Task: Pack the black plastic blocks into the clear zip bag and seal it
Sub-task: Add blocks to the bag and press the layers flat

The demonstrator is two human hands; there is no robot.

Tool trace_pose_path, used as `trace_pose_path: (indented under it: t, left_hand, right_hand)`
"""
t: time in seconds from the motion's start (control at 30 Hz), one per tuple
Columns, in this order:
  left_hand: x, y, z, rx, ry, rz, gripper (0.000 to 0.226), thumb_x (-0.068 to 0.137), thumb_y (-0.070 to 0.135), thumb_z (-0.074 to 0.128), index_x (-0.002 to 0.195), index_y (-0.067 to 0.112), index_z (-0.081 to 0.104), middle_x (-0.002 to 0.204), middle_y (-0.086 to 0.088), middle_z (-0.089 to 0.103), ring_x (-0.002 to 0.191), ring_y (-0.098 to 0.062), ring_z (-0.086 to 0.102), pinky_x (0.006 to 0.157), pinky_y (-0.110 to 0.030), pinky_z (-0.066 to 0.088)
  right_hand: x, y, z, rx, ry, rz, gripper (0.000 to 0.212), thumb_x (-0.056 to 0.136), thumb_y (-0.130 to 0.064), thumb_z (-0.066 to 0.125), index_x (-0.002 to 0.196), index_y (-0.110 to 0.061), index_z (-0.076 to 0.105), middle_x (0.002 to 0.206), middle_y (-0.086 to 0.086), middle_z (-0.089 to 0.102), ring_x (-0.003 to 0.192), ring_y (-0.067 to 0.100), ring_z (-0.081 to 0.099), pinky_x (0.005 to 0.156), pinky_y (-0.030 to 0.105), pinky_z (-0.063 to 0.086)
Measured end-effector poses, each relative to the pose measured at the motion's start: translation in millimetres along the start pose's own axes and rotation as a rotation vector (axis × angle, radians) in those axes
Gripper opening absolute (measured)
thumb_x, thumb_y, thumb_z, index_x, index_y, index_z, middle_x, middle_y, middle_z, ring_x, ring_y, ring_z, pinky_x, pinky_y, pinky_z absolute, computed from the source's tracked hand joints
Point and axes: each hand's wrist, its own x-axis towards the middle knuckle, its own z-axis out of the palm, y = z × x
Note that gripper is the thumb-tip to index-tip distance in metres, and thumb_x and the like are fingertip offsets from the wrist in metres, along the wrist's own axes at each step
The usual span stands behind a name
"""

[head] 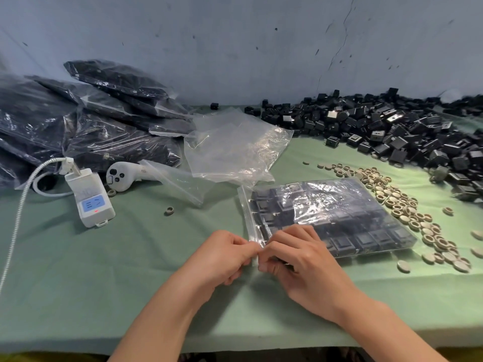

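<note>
Both hands pinch the near end of the zip strip [248, 212]. The left hand [222, 254] has its fingers curled, thumb and forefinger on the plastic. The right hand [300, 259] does the same from the other side, and the fingertips of the two meet.

Head view: the zip bag [339, 205] lies flat on the green worktop [104, 270], about mid-width and nearer the near edge than the far one. Its mouth faces left, w/ the strip running from the hands toward the far edge. Black blocks [371, 239] fill it in flat rows. Can't tell how much of the strip is pressed closed.

Grey rings [407, 207] are scattered just beside the bag's right side, some touching it. A loose pile of blocks [392, 131] covers the far right corner up to the wall [235, 48]. Empty clear bags [235, 147] lie crumpled behind the zip bag, approx. mid-worktop. Filled bags [78, 121] are stacked at the far left corner. In front of that stack sit a white box w/ a blue screen [91, 202], its braided cable [15, 218] trailing off toward the left edge, and a white controller [122, 176]. One lone ring [169, 210] lies between the box and the zip bag.
</note>
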Motion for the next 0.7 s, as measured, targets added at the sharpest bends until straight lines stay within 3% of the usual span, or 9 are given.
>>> trace_pose_path:
  t: [0.2, 0.27, 0.33, 0.47, 0.7]
  left_hand:
    - [25, 7, 0, 0.020, 0.089, -0.005, 0.037, 0.088, 0.022, 0.064, 0.056, 0.018, 0.045, 0.051, -0.006, 0.033, 0.045, -0.017, 0.024, 0.039, -0.018, 0.016]
    - [29, 6, -1, 0.021, 0.105, -0.015, 0.039, 0.088, 0.024, 0.063, 0.055, 0.019, 0.043, 0.049, -0.005, 0.032, 0.044, -0.017, 0.024, 0.039, -0.017, 0.017]
    - [30, 4, -5, 0.033, 0.122, -0.034, 0.039, 0.086, 0.025, 0.062, 0.053, 0.019, 0.043, 0.050, -0.006, 0.034, 0.042, -0.017, 0.025, 0.039, -0.016, 0.019]
    - [28, 2, -5, 0.039, 0.122, -0.030, 0.033, 0.084, 0.024, 0.061, 0.056, 0.019, 0.043, 0.061, -0.010, 0.035, 0.046, -0.017, 0.023, 0.041, -0.018, 0.016]
    - [44, 10, -3, 0.133, 0.158, -0.003, 0.038, 0.084, 0.024, 0.062, 0.052, 0.020, 0.040, 0.043, -0.001, 0.027, 0.044, -0.018, 0.019, 0.043, -0.022, 0.014]
  right_hand:
    - [-2, 0, 0, -0.009, 0.004, -0.013, 0.008, 0.092, -0.021, 0.063, 0.087, -0.027, 0.062, 0.088, -0.017, 0.058, 0.087, 0.012, 0.052, 0.086, 0.026, 0.038]
    - [-2, -1, 2, -0.068, 0.003, -0.021, 0.003, 0.093, -0.025, 0.065, 0.095, -0.026, 0.063, 0.094, -0.015, 0.059, 0.090, 0.013, 0.053, 0.086, 0.029, 0.041]
    - [-2, -2, 4, -0.129, 0.002, -0.016, 0.013, 0.095, -0.034, 0.064, 0.105, -0.026, 0.064, 0.103, -0.012, 0.061, 0.095, 0.014, 0.056, 0.087, 0.031, 0.044]
    - [0, -2, 4, -0.124, 0.028, -0.026, 0.011, 0.097, -0.036, 0.060, 0.094, -0.029, 0.068, 0.094, -0.012, 0.060, 0.089, 0.014, 0.054, 0.083, 0.030, 0.044]
    - [3, 0, 4, -0.006, 0.052, 0.027, 0.011, 0.092, -0.026, 0.068, 0.083, -0.025, 0.062, 0.082, -0.012, 0.053, 0.081, 0.015, 0.049, 0.079, 0.028, 0.038]
